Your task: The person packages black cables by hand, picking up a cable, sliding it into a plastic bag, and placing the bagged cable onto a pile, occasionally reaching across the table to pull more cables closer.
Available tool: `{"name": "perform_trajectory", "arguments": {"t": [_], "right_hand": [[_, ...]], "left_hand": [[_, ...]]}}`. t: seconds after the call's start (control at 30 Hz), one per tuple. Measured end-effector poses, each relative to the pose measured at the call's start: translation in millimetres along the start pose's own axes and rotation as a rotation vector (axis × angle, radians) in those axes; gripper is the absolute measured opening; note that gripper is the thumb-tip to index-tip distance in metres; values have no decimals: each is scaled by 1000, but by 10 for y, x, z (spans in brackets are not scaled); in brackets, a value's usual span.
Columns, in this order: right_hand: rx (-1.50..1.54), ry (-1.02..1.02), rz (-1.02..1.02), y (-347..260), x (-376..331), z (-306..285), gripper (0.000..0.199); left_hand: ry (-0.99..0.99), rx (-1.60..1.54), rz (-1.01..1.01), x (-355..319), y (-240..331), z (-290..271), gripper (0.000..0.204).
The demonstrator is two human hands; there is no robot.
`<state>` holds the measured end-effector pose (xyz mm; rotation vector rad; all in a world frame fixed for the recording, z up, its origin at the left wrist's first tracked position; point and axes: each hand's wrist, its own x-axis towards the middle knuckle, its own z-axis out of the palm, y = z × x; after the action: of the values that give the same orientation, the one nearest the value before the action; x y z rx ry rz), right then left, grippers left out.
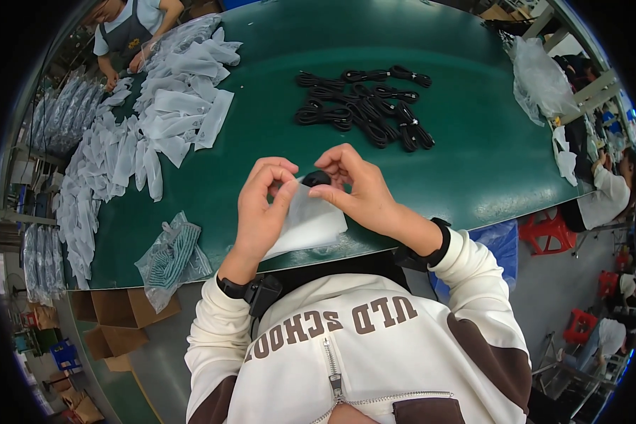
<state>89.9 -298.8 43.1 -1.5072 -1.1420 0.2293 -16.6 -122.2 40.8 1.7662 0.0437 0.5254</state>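
Note:
My left hand (pixel 261 205) pinches the upper edge of a small white plastic bag (pixel 309 225), which hangs over the near edge of the green table (pixel 473 169). At the bag's mouth, my right hand (pixel 357 185) grips a black coiled cable (pixel 316 178) between thumb and fingers. The cable is partly hidden by my fingers. Both wrists wear black bands. Farther back on the table lies a pile of several black bundled cables (pixel 366 106).
A long heap of white empty bags (pixel 155 113) covers the table's left side. A clear packet of striped items (pixel 169 256) lies at the near left edge. Another person (pixel 127 28) works at the far left; others sit at right. Cardboard boxes (pixel 113 318) stand below.

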Motion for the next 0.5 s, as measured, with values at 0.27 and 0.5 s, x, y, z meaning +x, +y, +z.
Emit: {"name": "perform_trajectory", "arguments": {"t": [0.27, 0.5], "right_hand": [[-893, 139, -208, 903, 635, -476, 37], [-1190, -29, -169, 1185, 607, -507, 28]], "left_hand": [[341, -247, -85, 306, -94, -585, 13], [-107, 434, 121, -292, -93, 122, 20]]}}
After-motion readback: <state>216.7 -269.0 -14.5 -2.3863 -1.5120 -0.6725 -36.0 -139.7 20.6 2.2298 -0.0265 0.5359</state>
